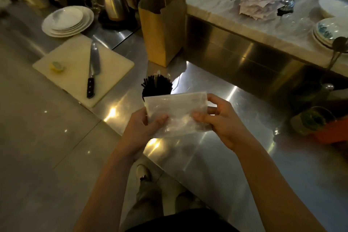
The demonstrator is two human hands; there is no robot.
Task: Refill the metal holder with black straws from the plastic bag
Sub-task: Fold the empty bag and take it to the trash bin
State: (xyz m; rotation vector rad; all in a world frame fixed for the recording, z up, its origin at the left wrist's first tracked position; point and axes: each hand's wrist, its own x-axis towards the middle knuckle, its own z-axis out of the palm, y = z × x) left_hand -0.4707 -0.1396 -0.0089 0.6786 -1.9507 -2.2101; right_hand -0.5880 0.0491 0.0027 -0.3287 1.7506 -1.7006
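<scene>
so closest to the camera you've got two bare forearms reaching out over the corner of a shiny steel counter (207,156), with a shoe (144,173) on the tiled floor below; both hands are up holding a clear plastic bag (177,111) in the air above the counter, the left hand (143,128) pinching its lower left corner with the thumb on the front face and the other fingers curled round behind, and the right hand (216,120) gripping the right edge the same way, thumb pressed on the front, fingers folded behind it; the bag looks flat and see-through, and honestly I can't tell if anything's in it; right behind the bag's top edge is a bunch of black straws (157,85) standing upright and fanning out a bit, their lower part covered by the bag, so the metal holder they'd be in is hidden; off to the left is a white cutting board (82,69) with a black-handled knife (93,69) lying on it and a bit of lemon (56,66) near its left corner; further back a brown paper bag (162,30) stands upright against the raised marble ledge (226,22), a stack of white plates (67,20) and a steel kettle (113,5) sit to its left, and there's a messy pile of papers (263,0) on the ledge
</scene>
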